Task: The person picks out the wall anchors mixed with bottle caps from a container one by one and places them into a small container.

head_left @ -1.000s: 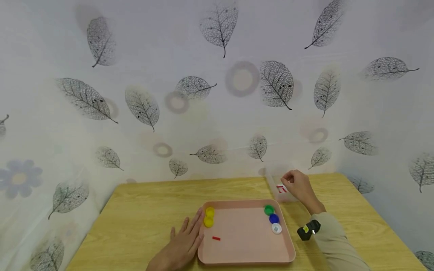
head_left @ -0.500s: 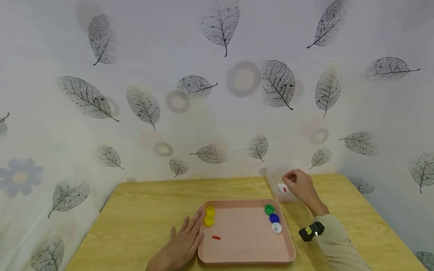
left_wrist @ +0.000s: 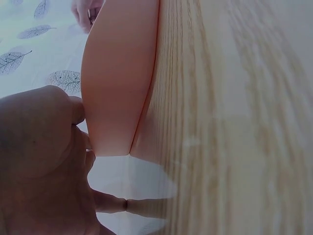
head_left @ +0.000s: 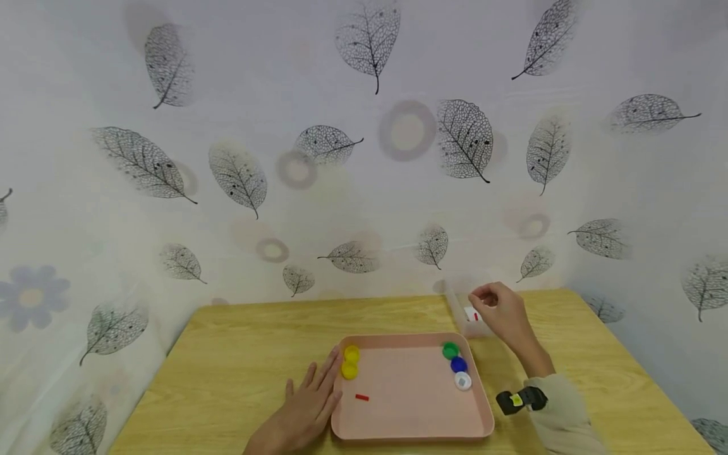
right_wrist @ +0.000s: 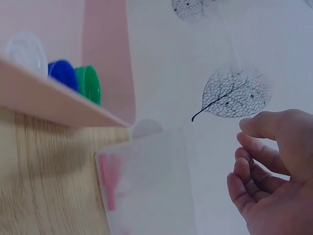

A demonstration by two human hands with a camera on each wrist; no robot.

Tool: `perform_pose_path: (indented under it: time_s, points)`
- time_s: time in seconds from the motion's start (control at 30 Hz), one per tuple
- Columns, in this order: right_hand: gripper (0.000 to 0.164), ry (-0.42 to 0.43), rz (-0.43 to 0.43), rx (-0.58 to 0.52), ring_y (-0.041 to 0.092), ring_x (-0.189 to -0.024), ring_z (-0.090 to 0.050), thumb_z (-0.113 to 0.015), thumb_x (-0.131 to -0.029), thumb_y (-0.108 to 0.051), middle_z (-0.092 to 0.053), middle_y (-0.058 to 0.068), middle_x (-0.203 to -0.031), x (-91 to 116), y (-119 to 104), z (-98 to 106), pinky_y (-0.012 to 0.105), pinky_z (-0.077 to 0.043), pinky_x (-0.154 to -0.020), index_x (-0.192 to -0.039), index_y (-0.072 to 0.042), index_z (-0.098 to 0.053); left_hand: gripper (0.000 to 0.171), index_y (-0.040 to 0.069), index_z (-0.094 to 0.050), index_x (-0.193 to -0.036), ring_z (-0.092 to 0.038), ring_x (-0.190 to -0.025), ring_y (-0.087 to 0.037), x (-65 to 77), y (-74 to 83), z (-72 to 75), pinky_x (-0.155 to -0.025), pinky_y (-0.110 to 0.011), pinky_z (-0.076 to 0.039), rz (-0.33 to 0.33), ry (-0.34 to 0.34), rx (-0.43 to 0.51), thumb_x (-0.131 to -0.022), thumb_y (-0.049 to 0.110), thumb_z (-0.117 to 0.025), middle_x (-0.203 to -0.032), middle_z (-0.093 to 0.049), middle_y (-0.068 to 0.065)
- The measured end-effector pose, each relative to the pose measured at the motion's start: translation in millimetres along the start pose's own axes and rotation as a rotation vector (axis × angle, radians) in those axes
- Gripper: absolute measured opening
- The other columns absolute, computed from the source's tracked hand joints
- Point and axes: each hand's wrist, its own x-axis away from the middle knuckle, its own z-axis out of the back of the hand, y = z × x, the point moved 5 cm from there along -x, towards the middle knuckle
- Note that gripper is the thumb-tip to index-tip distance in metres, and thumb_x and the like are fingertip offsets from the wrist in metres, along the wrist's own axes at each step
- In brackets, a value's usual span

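Note:
My left hand (head_left: 304,404) lies with straight fingers against the left side of a pink tray (head_left: 412,430); in the left wrist view its fingertips meet the tray wall (left_wrist: 120,78). My right hand (head_left: 503,313) hovers over a translucent box (head_left: 457,306) behind the tray's right corner. Its fingers are loosely bent, and the right wrist view shows nothing between thumb and forefinger. Inside the box lies a white piece with a small red stick (head_left: 476,317). Another red stick (head_left: 362,397) rests on the tray floor at the left.
Two yellow bottle caps (head_left: 350,362) sit in the tray's back left corner. Along its right side stand a green cap (head_left: 450,351), a blue cap (head_left: 458,364) and a white cap (head_left: 463,381). A leaf-patterned sheet (head_left: 364,189) hangs behind the wooden table (head_left: 256,341).
A second ago several red pieces showed on the white in the box; now one does. My right hand has shifted slightly, and its fingers are a little more spread. The left hand stays still.

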Motion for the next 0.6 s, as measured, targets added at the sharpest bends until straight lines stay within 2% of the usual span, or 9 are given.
perform_pose_path:
  time_s: [0.23, 0.37, 0.47, 0.6]
  points:
    - [0.009, 0.032, 0.006, -0.054, 0.014, -0.067, -0.055, -0.072, -0.085, -0.013, -0.062, 0.001, -0.078, 8, -20, 4, 0.018, -0.046, -0.063, -0.089, -0.007, -0.067, 0.058, 0.026, -0.002, -0.154, -0.013, -0.139, -0.043, 0.0, 0.6, 0.2, -0.091, -0.081, -0.005, 0.005, -0.005, -0.008, -0.103, 0.048, -0.017, -0.159, 0.002, 0.009]
    - [0.010, 0.038, -0.018, -0.072, 0.013, -0.068, -0.056, -0.071, -0.085, -0.015, -0.063, 0.001, -0.079, 15, -28, 4, 0.025, -0.049, -0.064, -0.090, -0.007, -0.067, 0.057, 0.026, -0.002, -0.154, -0.013, -0.139, -0.043, 0.2, 0.9, -0.2, -0.090, -0.081, -0.006, -0.005, -0.005, -0.010, -0.103, 0.048, -0.017, -0.159, 0.003, 0.009]
    - [0.010, 0.039, -0.013, -0.099, 0.012, -0.069, -0.056, -0.071, -0.086, -0.015, -0.064, 0.001, -0.081, 20, -36, 4, 0.025, -0.049, -0.065, -0.091, -0.007, -0.067, 0.057, 0.025, -0.002, -0.154, -0.013, -0.139, -0.044, -0.2, 1.0, -0.8, -0.090, -0.081, -0.006, -0.019, -0.004, -0.012, -0.103, 0.047, -0.018, -0.159, 0.003, 0.008]
    - [0.009, 0.043, 0.000, -0.186, 0.011, -0.070, -0.055, -0.071, -0.085, -0.013, -0.062, 0.001, -0.081, 24, -51, 2, 0.018, -0.045, -0.063, -0.091, -0.008, -0.067, 0.057, 0.024, -0.003, -0.154, -0.013, -0.139, -0.043, -1.1, -0.5, -1.4, -0.089, -0.081, -0.006, -0.020, 0.001, -0.014, -0.103, 0.046, -0.019, -0.159, 0.002, 0.007]
